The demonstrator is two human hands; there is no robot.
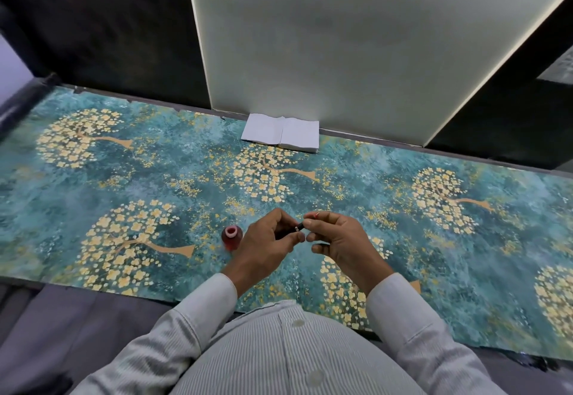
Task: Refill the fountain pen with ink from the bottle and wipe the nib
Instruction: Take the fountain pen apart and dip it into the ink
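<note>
Both my hands hold a small dark fountain pen above the front middle of the table. My left hand grips the dark barrel, mostly hidden in its curled fingers. My right hand pinches the other end, where a thin red-tipped piece pokes out above the fingers. A silver ring on the pen shows between the two hands. The ink bottle, small, round and red, stands uncapped just left of my left hand. A stack of white tissues lies at the back against the wall.
A teal table cover with yellow flowering trees spans the table. A white panel rises behind the tissues, with dark walls on both sides. The near table edge runs just before my striped shirt.
</note>
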